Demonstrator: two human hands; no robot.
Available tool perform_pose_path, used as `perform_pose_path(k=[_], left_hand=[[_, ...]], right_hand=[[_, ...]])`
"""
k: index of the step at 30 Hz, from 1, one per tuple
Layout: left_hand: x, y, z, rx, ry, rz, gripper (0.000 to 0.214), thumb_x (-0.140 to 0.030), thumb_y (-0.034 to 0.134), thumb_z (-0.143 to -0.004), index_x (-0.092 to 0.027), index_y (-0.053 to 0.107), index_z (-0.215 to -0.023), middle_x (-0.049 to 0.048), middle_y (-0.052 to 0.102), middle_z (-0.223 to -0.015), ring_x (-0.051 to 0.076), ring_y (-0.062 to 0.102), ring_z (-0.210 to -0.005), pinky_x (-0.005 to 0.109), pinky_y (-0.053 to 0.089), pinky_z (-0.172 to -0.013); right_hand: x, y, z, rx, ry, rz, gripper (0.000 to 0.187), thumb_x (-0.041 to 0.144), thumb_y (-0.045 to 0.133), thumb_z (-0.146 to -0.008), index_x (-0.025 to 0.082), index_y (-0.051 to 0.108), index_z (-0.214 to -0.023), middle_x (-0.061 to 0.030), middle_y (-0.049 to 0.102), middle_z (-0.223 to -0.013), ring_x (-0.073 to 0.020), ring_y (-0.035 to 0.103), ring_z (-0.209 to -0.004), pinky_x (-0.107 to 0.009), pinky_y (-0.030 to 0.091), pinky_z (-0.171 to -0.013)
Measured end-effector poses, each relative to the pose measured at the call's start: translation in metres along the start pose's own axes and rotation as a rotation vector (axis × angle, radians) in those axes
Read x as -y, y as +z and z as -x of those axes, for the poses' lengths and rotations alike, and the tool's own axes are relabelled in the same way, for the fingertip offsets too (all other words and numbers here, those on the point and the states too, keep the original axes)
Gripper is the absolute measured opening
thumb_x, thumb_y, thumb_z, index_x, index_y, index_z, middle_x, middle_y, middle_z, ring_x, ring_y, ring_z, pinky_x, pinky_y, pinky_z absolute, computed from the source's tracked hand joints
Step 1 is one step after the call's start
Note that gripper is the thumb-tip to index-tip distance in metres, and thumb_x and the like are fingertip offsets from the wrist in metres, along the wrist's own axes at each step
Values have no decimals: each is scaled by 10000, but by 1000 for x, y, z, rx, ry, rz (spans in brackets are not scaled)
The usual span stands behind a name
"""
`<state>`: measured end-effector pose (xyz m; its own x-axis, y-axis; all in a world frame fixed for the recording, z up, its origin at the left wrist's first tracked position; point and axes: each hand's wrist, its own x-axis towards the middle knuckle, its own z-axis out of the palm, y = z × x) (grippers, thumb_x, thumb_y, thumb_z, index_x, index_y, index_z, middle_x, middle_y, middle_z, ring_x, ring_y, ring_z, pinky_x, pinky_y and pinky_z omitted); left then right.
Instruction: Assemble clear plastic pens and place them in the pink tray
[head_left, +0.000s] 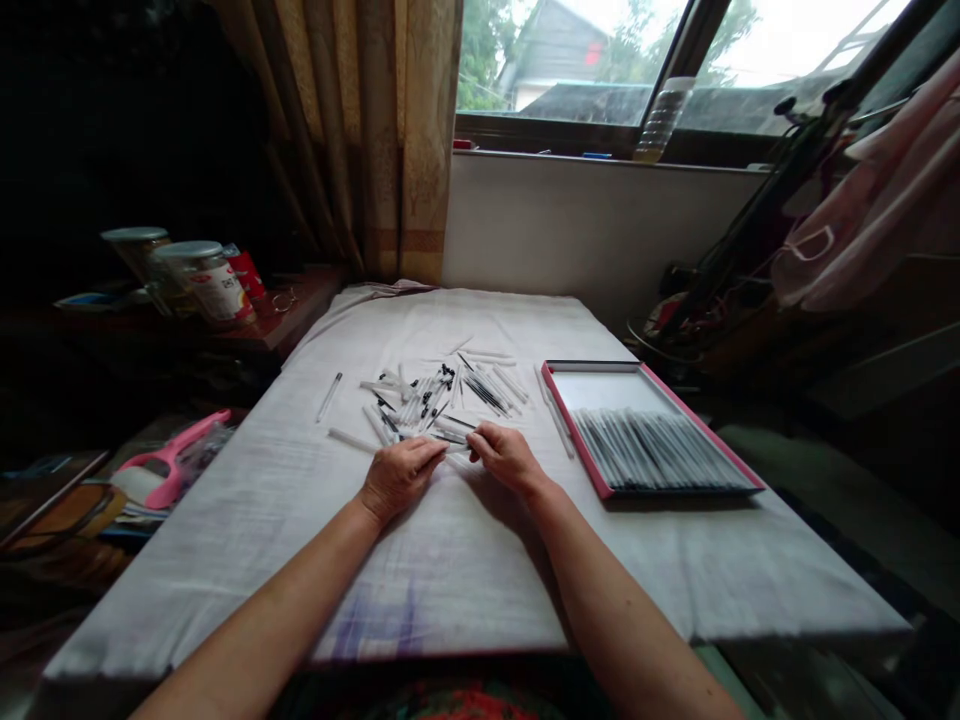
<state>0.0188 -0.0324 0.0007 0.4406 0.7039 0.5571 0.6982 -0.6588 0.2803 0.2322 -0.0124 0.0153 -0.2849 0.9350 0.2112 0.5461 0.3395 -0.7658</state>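
Slim pen pc point(458, 446) held betw. L hand point(401, 474) & R hand point(505, 456), nr side of loose pile. L fingers closed on one end, R fingertips pinching other; whether pc touches cloth point(292, 550), can't tell. Pile of whitish tubes point(409, 405) w/ blk bits point(448, 371) just beyond. Lone pen point(328, 397) L of pile. Pink-edged box point(587, 440) to R, row of slim pens point(652, 450) inside. Curtain point(375, 130) & window point(570, 100) at back.
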Motion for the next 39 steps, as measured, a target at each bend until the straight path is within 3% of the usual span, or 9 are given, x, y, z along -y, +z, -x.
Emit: perform_pose_path(k=[4,6,14,19,23,29,34,36,39], left_hand=[[-1,-2,-1,-17,-1,-30,229,-245,508,-938,-198,689,-1071,53,755,-981,172,718,-863,260,561,-751],[-2,-2,-1,-17,2,-51,218,-248,510,-936,-196,692,-1046,50,755,-963,176,716,-852,264,558,-746],[3,2,0,-61,35,-80,210,-267,525,-940,-202,695,-1046,55,748,-944,180,687,-828,284,531,-753],[8,4,-2,-154,50,-77,187,-279,553,-928,-215,712,-1005,64,742,-889,209,652,-862,358,504,-842],[7,2,-4,-197,73,-65,169,-275,567,-923,-204,709,-983,61,741,-868,196,647,-822,339,510,-808],[7,2,-4,-197,107,-55,167,-272,564,-927,-206,705,-991,49,745,-869,191,651,-829,323,505,-814],[8,1,-4,-189,83,-77,166,-273,574,-920,-223,712,-996,45,751,-879,197,651,-845,342,483,-842],[7,-4,-5,-192,72,-99,171,-283,586,-910,-235,711,-1015,48,751,-910,212,648,-899,357,465,-867],[6,-14,-10,-245,-47,-97,311,-341,618,-878,-227,665,-1164,107,689,-1174,277,581,-1143,441,388,-999]], right_hand=[[-3,3,4,68,-43,-232,222,329,505,-907,173,653,-853,-22,712,-780,-104,601,-589,-233,467,-613],[-4,2,6,65,-60,-231,178,301,536,-885,171,658,-897,-26,717,-801,-111,614,-610,-237,469,-617],[4,-3,8,33,-69,124,245,280,527,-896,194,666,-714,-24,712,-699,-146,620,-669,-249,417,-660],[4,0,9,30,-44,95,316,303,495,-913,193,658,-665,-13,698,-650,-133,614,-630,-231,416,-650],[3,2,8,31,-41,43,350,296,461,-926,194,641,-643,-8,683,-628,-128,609,-614,-223,426,-655],[6,0,7,-2,-85,81,194,296,499,-909,204,639,-812,1,679,-696,-129,597,-652,-222,407,-656],[10,2,8,-10,-63,115,248,309,496,-914,206,612,-720,-3,669,-659,-130,582,-625,-227,395,-636],[8,4,6,-51,-43,73,294,329,477,-922,209,599,-683,-3,669,-653,-130,590,-637,-228,402,-649],[4,4,0,-246,70,-65,367,407,420,-937,214,572,-665,-6,661,-642,-130,584,-602,-230,417,-627]])
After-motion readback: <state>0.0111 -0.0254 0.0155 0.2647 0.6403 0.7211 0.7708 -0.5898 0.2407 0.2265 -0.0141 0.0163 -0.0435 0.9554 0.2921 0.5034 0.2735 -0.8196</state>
